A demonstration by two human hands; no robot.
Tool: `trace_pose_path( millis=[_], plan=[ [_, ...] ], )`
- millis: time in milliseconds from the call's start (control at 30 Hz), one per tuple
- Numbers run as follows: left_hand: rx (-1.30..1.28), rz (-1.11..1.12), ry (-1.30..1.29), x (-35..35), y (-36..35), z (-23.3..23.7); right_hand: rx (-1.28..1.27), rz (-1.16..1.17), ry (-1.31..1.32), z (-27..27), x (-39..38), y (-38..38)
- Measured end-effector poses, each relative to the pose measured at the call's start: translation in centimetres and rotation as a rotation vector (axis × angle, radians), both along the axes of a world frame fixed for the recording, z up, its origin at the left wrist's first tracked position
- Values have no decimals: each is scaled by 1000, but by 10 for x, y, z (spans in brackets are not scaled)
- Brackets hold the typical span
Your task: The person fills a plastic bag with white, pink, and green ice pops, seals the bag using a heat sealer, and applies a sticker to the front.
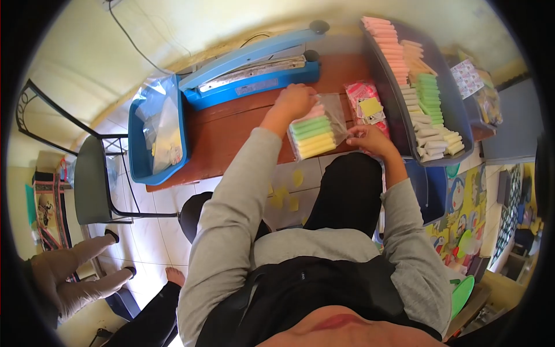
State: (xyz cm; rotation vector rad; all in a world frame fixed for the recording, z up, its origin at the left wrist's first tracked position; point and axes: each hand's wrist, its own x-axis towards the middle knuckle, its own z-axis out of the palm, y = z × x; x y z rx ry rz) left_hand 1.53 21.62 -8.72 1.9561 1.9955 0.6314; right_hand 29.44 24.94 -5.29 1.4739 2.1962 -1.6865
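Observation:
A clear plastic bag (312, 134) holds a row of pink, green and yellow sticks above the front edge of the red-brown wooden table. My left hand (298, 103) is closed on the bag's upper left part, over the pink sticks. On the right, my right hand (369, 140) pinches the bag's loose, empty end. Just beyond that hand lies a pink packet (365, 104) with a yellow square on it. A blue heat sealer (248, 84) with its arm raised stands behind my left hand.
A dark bin (393, 87) of stacked coloured sticks stands at the right. At the left are a blue tray (133, 144) with plastic bags and a black chair (91, 173). Another person's legs (87, 260) show at the lower left. Yellow pieces (283, 198) lie on the floor.

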Motion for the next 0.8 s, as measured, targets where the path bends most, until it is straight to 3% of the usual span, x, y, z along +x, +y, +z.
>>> trace_pose_path(
  millis=[67, 200, 333, 433, 533, 667, 800],
  plan=[
    [-67, 3, 37, 21, 23, 0, -37, 55, 181, -23, 7, 6],
    [-106, -17, 165, 33, 47, 6, -11, 19, 223, -35, 11, 2],
    [-107, -30, -269, 13, 60, -6, -7, 11, 341, -49, 9, -1],
    [-44, -51, -540, -18, 29, 31, 360, -36, 245, -21, -2, -10],
    [-9, 30, -671, -50, -22, 74, 660, -99, 410, 32, -25, -25],
    [52, 154, -807, -77, -87, 95, 1083, 166, 432, 82, -47, -16],
    [117, 335, -897, -83, -134, 106, 1322, 444, 325, 108, -76, -2]
  ],
)
